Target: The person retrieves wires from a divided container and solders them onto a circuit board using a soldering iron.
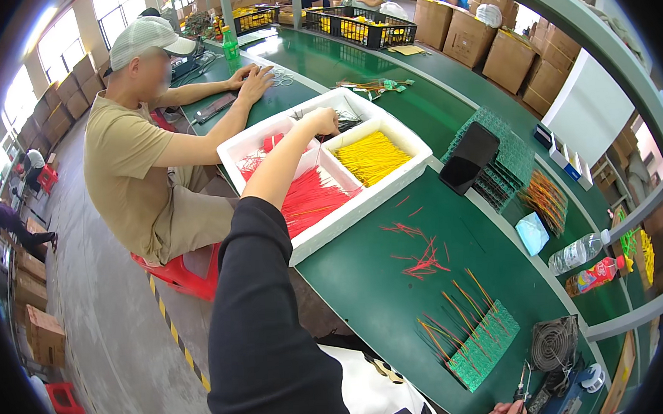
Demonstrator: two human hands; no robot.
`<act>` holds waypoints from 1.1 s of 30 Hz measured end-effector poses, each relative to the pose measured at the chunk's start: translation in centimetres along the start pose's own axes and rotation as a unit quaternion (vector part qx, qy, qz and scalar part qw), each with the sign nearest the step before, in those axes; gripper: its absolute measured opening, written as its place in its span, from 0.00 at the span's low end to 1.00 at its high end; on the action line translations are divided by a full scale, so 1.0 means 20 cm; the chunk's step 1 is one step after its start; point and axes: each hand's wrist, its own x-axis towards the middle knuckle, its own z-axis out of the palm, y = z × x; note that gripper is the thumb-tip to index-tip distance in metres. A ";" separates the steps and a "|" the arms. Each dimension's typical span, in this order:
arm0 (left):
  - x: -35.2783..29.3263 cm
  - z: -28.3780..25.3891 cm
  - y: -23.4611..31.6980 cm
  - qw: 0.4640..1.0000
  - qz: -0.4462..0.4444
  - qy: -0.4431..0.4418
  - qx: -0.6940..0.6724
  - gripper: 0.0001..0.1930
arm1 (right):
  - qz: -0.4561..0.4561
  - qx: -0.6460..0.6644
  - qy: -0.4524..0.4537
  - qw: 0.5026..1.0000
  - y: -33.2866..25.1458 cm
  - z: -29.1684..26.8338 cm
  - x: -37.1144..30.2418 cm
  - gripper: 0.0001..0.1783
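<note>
My left hand reaches over a white foam box into its far compartment, fingers curled down beside black wires; what the fingertips grip is hidden. Other compartments hold red wires and yellow wires. At the lower right edge my right hand is closed around a soldering iron, partly cut off by the frame. Just left of it lies a green circuit board panel with red and orange wires standing up from it. Loose red wires lie scattered on the green table.
A small fan and a solder spool stand by my right hand. A black phone rests beside stacked green boards. Two bottles lie near the metal frame. A co-worker sits at the left.
</note>
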 end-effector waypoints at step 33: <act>-0.15 -0.08 -0.04 0.716 -0.033 0.167 -0.677 0.08 | -0.321 -0.218 -0.016 0.922 0.27 -0.16 0.14 0.08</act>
